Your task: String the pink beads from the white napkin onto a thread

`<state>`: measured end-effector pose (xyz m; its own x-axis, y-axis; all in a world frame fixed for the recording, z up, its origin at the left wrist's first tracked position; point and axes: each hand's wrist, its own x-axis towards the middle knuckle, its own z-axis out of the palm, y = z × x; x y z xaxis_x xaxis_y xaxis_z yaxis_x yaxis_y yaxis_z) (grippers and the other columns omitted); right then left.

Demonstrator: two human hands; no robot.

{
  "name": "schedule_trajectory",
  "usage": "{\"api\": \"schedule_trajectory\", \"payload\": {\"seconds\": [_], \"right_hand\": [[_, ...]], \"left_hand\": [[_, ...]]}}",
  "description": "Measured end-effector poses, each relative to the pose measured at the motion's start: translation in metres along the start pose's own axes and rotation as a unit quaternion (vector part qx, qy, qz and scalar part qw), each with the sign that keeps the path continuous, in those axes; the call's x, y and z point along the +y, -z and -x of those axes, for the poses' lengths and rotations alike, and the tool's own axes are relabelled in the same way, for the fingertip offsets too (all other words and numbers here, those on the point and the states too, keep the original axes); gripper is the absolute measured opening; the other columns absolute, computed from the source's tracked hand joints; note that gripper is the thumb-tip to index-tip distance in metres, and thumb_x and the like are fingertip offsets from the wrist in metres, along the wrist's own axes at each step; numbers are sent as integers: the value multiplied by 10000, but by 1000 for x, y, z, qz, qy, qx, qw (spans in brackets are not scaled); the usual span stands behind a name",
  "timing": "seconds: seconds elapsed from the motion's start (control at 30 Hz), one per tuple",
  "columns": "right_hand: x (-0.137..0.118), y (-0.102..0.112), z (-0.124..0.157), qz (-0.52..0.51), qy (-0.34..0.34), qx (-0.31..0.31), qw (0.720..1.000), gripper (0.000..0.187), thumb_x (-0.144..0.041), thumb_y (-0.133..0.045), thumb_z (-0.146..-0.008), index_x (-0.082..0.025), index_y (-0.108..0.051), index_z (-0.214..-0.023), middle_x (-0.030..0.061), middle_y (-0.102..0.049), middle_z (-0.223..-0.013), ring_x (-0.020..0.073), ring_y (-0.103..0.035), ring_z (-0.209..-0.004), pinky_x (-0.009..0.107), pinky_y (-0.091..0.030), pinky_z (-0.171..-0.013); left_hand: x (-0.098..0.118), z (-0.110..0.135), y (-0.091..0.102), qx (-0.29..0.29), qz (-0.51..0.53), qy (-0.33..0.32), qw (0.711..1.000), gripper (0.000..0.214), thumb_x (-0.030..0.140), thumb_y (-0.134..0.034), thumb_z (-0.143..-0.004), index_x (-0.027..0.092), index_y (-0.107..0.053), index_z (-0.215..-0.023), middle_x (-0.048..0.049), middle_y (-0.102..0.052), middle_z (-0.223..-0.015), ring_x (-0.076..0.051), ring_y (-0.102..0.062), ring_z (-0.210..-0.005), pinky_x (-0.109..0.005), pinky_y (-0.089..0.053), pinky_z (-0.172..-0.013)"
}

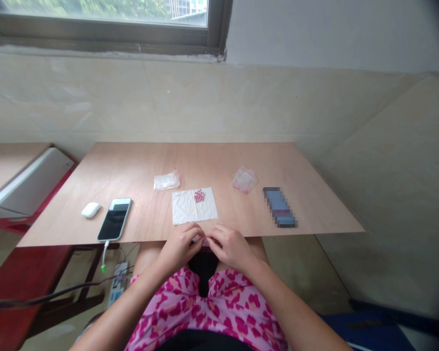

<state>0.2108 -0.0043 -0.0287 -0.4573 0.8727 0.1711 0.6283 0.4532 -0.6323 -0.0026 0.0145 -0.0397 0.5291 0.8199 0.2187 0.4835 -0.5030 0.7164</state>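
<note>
A plywood tabletop spreads out before me under the window, with my pink leopard-print clothing below its near edge. On the wood, from left to right, lie a white mouse, a smartphone with a white cable plugged in, a clear plastic bag, a small clear bag with pink bits inside, and a second phone, blurred out. Nearest my hands is a white paper sheet, with a tight cluster of pink beads on it. My left hand and right hand are curled inward at the table's near edge, just below the sheet, fingertips meeting and pinching a small pinkish piece, mostly hidden; I cannot tell exactly what it is.
</note>
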Motion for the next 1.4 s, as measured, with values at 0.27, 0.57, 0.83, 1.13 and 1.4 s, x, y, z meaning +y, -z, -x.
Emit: {"api": "schedule_trajectory", "payload": {"seconds": [0.27, 0.57, 0.83, 1.13, 1.4], "right_hand": [[-1, 0, 0, -12, -4, 7, 1000, 130, -200, -568, -999, -234, -694, -1004, 46, -707, -973, 198, -661, -867, 300, -491, -758], [-4, 2, -1, -18, 0, 11, 1000, 122, -186, -570, -991, -231, -684, -985, 49, -700, -960, 203, -657, -869, 297, -490, -756], [-2, 0, 0, -11, 4, 9, 1000, 113, -172, -574, -992, -223, -674, -982, 43, -691, -952, 191, -651, -850, 288, -479, -750], [-1, 4, -1, -8, 0, 24, 1000, 88, -179, -596, -991, -213, -659, -939, 38, -685, -925, 185, -643, -823, 279, -468, -726], [-3, 4, -1, -32, 4, 24, 999, 86, -188, -600, -987, -217, -676, -959, 39, -694, -942, 187, -647, -841, 285, -483, -741]], "left_hand": [[1, 2, -1, -5, -14, -12, 1000, 86, 173, -575, -980, 199, -640, -929, -61, -659, -950, -209, -623, -893, -337, -503, -810], [3, 2, 0, 0, -18, -11, 1000, 100, 167, -578, -983, 198, -633, -905, -54, -653, -929, -201, -623, -874, -328, -496, -800], [1, 2, -1, 3, -21, -19, 1000, 84, 159, -590, -979, 196, -632, -916, -57, -658, -935, -202, -622, -873, -331, -494, -795], [-1, 2, 2, 25, -34, -28, 999, 67, 128, -624, -956, 192, -637, -939, -49, -663, -949, -202, -632, -885, -311, -489, -782], [0, 3, -1, 15, -31, -30, 999, 96, 130, -600, -979, 185, -625, -905, -46, -659, -935, -195, -615, -870, -320, -477, -786]]}}
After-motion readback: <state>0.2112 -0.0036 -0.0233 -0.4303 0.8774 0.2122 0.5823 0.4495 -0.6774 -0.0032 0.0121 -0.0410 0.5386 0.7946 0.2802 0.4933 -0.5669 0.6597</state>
